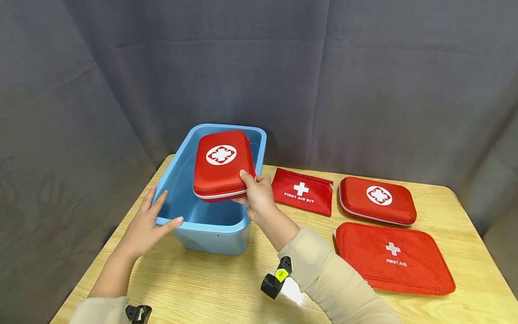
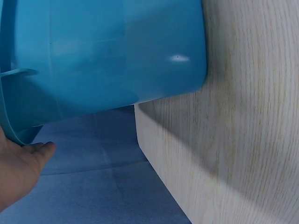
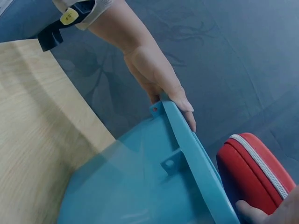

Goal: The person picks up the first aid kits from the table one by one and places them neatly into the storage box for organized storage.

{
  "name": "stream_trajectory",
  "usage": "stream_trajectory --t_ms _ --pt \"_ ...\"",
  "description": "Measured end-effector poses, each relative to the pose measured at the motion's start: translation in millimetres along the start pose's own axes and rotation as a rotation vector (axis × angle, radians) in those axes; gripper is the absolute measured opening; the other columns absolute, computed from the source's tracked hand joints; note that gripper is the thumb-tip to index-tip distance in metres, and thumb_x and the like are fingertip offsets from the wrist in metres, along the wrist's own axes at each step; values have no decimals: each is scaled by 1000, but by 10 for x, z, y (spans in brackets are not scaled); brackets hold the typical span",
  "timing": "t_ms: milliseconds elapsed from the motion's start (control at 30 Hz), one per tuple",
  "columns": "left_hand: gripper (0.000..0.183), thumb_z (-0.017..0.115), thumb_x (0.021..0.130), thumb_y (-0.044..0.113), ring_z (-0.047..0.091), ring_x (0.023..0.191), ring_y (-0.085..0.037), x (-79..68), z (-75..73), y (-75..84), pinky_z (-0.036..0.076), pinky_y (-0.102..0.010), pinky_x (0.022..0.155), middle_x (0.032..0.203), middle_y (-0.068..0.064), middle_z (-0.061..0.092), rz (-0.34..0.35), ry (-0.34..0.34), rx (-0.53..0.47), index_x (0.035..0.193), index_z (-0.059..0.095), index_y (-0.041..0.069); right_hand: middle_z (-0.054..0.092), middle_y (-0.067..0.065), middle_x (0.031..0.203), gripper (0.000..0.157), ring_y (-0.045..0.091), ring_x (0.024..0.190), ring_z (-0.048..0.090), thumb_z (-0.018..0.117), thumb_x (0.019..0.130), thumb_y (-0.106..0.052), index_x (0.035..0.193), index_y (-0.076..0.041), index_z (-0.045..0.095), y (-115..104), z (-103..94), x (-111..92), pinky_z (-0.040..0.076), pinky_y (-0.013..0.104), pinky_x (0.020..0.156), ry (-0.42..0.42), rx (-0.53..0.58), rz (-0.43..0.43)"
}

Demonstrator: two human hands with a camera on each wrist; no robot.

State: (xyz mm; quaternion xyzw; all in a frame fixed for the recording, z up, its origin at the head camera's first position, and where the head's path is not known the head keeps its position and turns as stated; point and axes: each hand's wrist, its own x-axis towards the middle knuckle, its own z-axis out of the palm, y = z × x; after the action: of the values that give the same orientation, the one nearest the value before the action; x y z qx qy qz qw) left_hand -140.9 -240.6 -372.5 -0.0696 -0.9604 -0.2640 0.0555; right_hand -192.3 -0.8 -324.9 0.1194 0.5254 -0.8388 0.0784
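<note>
Desk [image 1: 202,290] with light, straight wood grain spans the lower part of the head frame, its rounded far right corner visible at the right. Grey curtain [image 1: 275,76] hangs in soft folds behind it and down both sides, filling the upper part of the frame. A glossy reflection shows at lower center, near my right sleeve [image 1: 319,265].

Count of items:
- Blue bin [image 1: 210,240]: one, left of center, upright on the desk.
- Hard zip cases: two, both red with a round white emblem. The held case [image 1: 222,171] is left of center; the second case [image 1: 376,200] lies at the right of the frame.
- Flat red pouches: two. The small pouch [image 1: 301,192], marked FIRST AID KIT, lies just right of the bin. The large pouch [image 1: 394,261], marked FIRST AID, lies at lower right, just below the second case.
- Black wrist units [image 1: 272,285]: two, one at each of my cuffs.

State of each grip: my right grip [image 1: 259,193] pinches the held case at its near right corner, thumb on top, and supports it tilted over the bin opening. My left grip [image 1: 141,229] holds the bin rim at the near left corner, fingers spread along the edge.
</note>
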Motion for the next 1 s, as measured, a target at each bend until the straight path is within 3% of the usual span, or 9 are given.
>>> stream_trajectory --t_ms 167,567,1000 --pt "80 55 78 46 15 122 -43 -16 5 -7 24 -63 84 142 -15 1 -7 2 -13 136 22 3 48 17 107 37 30 91 56 54 85 -14 110 -2 29 48 60 -7 48 41 66 -16 5 -1" --pt "80 55 78 47 17 121 -43 3 -1 -10 25 -63 83 143 -13 0 -20 -10 -12 137 21 4 47 16 105 36 30 87 57 57 83 -15 104 -4 30 138 197 39 48 40 66 33 -47 -16" --pt "80 55 79 46 16 122 -41 -4 4 -17 26 -63 83 143 -13 0 -8 -8 -16 137 21 4 51 10 97 36 21 80 59 58 82 -17 105 -6 33 239 314 78 50 32 62 55 -177 -37"
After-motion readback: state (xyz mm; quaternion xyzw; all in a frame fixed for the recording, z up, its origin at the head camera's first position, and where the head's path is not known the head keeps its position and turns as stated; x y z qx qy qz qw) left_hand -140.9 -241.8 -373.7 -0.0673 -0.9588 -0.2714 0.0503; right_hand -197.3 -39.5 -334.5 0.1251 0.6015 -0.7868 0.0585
